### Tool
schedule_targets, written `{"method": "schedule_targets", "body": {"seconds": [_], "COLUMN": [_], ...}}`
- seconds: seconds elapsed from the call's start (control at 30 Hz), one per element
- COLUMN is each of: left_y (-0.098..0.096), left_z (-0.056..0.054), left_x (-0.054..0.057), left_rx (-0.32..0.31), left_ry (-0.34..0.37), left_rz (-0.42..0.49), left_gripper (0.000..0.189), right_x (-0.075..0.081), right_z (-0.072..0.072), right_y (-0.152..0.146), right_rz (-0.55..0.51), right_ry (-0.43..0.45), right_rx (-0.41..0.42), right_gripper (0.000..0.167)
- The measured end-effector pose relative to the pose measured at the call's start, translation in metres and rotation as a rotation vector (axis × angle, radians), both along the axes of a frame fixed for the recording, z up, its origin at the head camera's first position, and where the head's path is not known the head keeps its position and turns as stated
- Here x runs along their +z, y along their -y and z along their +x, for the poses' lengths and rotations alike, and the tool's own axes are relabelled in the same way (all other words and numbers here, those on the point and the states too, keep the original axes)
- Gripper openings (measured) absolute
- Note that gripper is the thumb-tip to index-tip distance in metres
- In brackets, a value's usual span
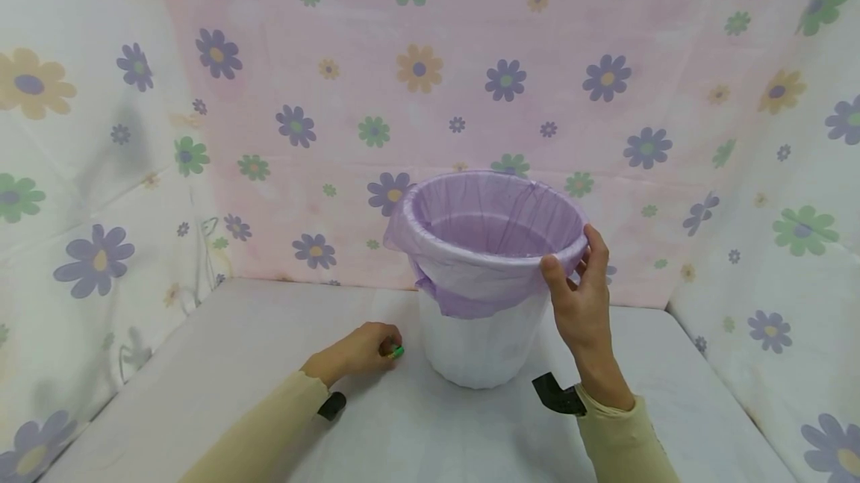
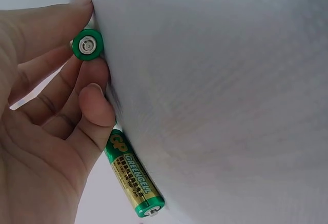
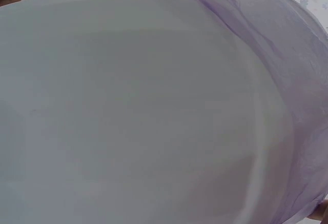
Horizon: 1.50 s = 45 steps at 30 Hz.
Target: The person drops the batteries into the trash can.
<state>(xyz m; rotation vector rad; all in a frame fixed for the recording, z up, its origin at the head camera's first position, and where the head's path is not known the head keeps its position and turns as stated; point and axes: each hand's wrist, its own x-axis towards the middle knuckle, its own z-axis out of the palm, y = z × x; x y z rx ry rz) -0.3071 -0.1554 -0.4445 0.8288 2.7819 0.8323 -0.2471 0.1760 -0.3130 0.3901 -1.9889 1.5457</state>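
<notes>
Left sleeve (image 1: 258, 427) nearest; left hand (image 1: 359, 352) pinches one battery (image 2: 88, 44) beside the bin (image 1: 484, 352). Second battery (image 2: 134, 175) just below its fingers (image 2: 97, 106), left wrist view (long axis slanting along the bin); right hand (image 1: 583, 311), farther, grips the rim (image 1: 470, 254).

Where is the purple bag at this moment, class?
In the head view, the purple bag sits slightly right of centre, lining the white bin and folded over its top, with the right hand at its right side.

End-on battery (image 2: 88, 45) mostly hidden, small print on labelled battery (image 2: 133, 171) illegible, bin (image 3: 128, 106) cut off in both wrist views
</notes>
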Motion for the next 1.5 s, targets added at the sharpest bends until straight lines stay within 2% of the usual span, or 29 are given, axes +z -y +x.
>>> {"method": "schedule_targets", "body": {"seconds": [0.57, 0.9, 1.1, 1.5], "left_y": [0.001, 0.002, 0.000, -0.010], "left_z": [0.001, 0.012, 0.027, 0.059], "left_x": [-0.004, 0.005, 0.022, 0.078], "left_rx": [-0.014, -0.058, -0.102, -0.200], "left_ry": [-0.027, -0.072, -0.064, -0.025], "left_rz": [-0.038, -0.031, 0.011, 0.070], "left_gripper": [0.018, 0.021, 0.023, 0.023], "right_x": [-0.001, -0.001, -0.001, -0.001], "right_z": [-0.001, -0.002, -0.003, -0.002], "right_y": [0.000, -0.001, -0.001, -0.001], "right_rz": [0.001, 0.002, -0.002, -0.001], "right_ry": [-0.012, -0.003, -0.007, -0.004], "right_rx": [0.005, 0.003, 0.008, 0.002], "right_gripper": [0.072, 0.072, 0.071, 0.072]}}
